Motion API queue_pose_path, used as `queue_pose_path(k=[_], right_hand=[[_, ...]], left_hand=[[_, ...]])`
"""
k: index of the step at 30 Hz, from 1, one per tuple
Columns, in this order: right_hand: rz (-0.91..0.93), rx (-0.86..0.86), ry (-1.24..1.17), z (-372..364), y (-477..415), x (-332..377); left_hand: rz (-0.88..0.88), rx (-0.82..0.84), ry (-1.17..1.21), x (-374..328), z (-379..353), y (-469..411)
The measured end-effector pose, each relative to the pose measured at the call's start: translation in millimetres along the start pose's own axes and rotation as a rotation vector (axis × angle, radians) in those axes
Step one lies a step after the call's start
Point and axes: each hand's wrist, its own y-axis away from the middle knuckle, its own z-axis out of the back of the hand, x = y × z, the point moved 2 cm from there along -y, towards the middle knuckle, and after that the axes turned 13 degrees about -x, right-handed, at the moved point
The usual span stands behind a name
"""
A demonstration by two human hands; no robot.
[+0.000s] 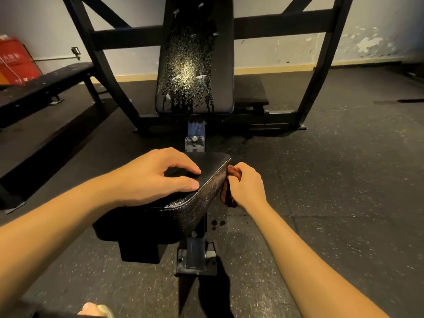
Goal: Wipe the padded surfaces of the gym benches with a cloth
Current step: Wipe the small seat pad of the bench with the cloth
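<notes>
The speckled floor (332, 191) carried a black rack (275, 26) across the top, a flat bench (46, 81) at upper left and the seat post (195, 249) at centre, with dark drops (218, 223) beside it. On the seat pad (206, 171) rested the left hand (151, 177); a cloth (235, 174) touched its right edge.

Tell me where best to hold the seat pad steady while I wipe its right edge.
Take the seat pad from above on its left half, palm on the wide flat top; that leaves the right side free, where the right hand holds the cloth.
</notes>
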Motion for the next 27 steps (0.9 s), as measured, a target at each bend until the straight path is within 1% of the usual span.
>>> queue_pose_path(k=[3, 5, 7, 10, 12, 14, 15, 16, 19, 20, 24, 25, 27], right_hand=[[0.163, 0.05, -0.032, 14, 3, 9], [0.188, 0.057, -0.039, 17, -5, 8], [0.107, 0.057, -0.042, 10, -9, -1], [-0.055, 0.012, -0.146, -3, -3, -10], [-0.079, -0.014, -0.229, -3, -3, -6], [-0.085, 0.026, -0.408, 5, -8, -4], [-0.084, 0.052, -0.447, 7, -11, -4], [-0.088, 0.064, -0.422, 6, -14, -7], [-0.13, 0.054, -0.195, -9, -14, -20], [-0.145, 0.05, -0.199, -13, -12, -21], [-0.161, 0.027, -0.427, -7, -19, -19], [-0.154, 0.025, -0.426, -8, -20, -20], [-0.133, 0.011, -0.311, -9, -20, -20]], left_hand=[[0.007, 0.016, 0.011, 0, -2, -1], [0.0, 0.025, 0.012, 0, -2, -2], [-0.003, 0.029, 0.008, -1, -2, -1], [-0.015, 0.033, 0.013, -1, -3, -1], [-0.004, 0.025, 0.018, -1, -3, -1], [-0.006, 0.025, 0.022, -1, -3, 0], [-0.008, 0.028, 0.024, -1, -3, -1], [-0.008, 0.03, 0.027, 0, -3, -1], [-0.004, 0.031, 0.045, -1, -3, -1], [-0.007, 0.031, 0.043, -1, -3, -1], [-0.013, 0.042, 0.05, -1, -3, -2], [-0.016, 0.042, 0.052, -1, -3, -3], [-0.018, 0.043, 0.052, -1, -3, -3]])
